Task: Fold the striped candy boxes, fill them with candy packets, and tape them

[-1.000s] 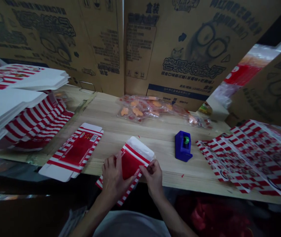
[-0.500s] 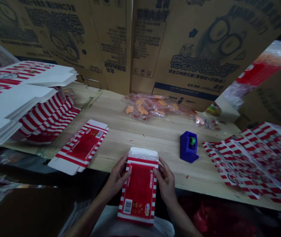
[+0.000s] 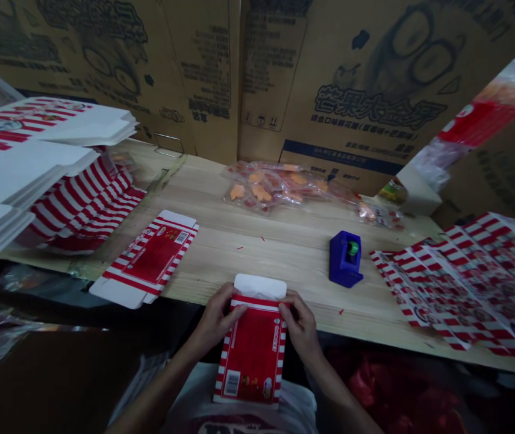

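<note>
A red carton with red-and-white striped edges point(image 3: 255, 355) is held upright in front of my body, below the table's front edge. My left hand point(image 3: 221, 310) grips its upper left side, thumb on the front panel. On the upper right side my right hand point(image 3: 299, 319) has hold of it the same way. The carton's white top flap point(image 3: 259, 286) stands up, and a bit of clear plastic shows at the opening beneath it. A flattened carton of the same print point(image 3: 153, 256) lies on the table to the left.
A blue tape dispenser point(image 3: 346, 259) stands right of centre. Clear packets with orange pieces point(image 3: 261, 191) lie along large cardboard boxes point(image 3: 329, 138). Flat cartons point(image 3: 49, 166) are stacked at left; striped printed sheets point(image 3: 469, 283) spread at right. A wire loop point(image 3: 169, 144) sits at the back.
Both thumbs have shifted toward the carton's top edge, and less plastic shows at the opening. The view has tilted slightly; the things on the table have stayed put.
</note>
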The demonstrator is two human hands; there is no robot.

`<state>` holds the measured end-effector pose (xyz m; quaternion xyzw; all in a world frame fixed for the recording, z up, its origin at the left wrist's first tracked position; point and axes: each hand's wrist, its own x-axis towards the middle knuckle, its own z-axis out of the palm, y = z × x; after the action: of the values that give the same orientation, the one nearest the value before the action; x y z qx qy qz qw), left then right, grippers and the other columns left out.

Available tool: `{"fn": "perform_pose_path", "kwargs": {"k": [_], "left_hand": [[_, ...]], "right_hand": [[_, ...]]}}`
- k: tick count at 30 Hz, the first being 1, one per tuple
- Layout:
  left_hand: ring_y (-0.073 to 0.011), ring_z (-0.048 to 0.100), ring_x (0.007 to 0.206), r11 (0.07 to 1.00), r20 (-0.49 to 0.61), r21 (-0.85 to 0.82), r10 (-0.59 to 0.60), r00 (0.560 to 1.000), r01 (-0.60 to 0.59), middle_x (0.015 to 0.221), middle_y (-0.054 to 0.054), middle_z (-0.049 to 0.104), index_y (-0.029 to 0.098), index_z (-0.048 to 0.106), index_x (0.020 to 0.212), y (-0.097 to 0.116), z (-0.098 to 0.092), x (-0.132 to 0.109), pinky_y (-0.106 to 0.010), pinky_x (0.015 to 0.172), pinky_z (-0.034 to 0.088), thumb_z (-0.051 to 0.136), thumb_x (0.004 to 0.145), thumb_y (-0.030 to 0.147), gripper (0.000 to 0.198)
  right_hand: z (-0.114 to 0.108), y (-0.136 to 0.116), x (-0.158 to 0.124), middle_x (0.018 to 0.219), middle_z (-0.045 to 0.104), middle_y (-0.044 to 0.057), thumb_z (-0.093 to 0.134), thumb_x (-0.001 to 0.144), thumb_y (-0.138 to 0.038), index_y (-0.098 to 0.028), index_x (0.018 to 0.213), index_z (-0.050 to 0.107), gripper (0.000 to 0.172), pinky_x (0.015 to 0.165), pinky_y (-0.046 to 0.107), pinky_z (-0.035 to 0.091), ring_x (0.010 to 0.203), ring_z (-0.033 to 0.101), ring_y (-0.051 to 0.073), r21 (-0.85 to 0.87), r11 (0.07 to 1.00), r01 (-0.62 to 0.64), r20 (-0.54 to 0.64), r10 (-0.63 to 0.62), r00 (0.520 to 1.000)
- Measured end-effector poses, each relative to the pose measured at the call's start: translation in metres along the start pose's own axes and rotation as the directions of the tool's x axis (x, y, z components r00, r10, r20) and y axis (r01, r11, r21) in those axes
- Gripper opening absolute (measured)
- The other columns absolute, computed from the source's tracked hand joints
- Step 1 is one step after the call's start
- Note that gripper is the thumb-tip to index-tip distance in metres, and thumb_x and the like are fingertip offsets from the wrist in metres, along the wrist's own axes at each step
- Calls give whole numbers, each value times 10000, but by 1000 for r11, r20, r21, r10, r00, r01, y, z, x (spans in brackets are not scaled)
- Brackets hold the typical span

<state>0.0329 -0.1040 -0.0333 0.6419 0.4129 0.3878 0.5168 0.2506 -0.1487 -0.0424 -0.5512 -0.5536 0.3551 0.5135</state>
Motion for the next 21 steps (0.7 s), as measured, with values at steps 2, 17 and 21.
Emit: {"fn": "perform_pose_path", "kwargs": {"k": [2, 17, 21], "left_hand": [[-175, 569, 880, 998, -65, -64, 11, 998, -15, 938, -48, 618, 174, 581, 727, 5, 1, 6, -271, 807, 436, 588, 846, 305, 178], [-149, 591, 769, 945, 61, -284, -151, 987, 162, 817, -20, 610, 184, 675, 955, 16, -18, 17, -251, 697, 453, 683, 767, 288, 215], [-179, 613, 806, 999, 97, -27, -24, 995, 27, 849, -71, 643, 161, 738, 827, 15, -28, 16, -275, 721, 456, 681, 779, 329, 184]], "right_hand": [[1, -4, 5, 912, 612, 30, 564, 880, -276, -201, 743, 591, 159, 791, 271, 433, 878, 576, 172, 34, 999, 3, -1, -3, 1000], [5, -17, 16, 852, 612, 36, 611, 851, -309, -220, 853, 693, 121, 777, 298, 442, 847, 579, 184, 119, 992, -46, 100, 34, 994], [1, -19, 18, 936, 661, 62, 640, 834, -353, -208, 800, 694, 158, 832, 318, 453, 922, 608, 204, 134, 989, -60, 146, 41, 988]]}}
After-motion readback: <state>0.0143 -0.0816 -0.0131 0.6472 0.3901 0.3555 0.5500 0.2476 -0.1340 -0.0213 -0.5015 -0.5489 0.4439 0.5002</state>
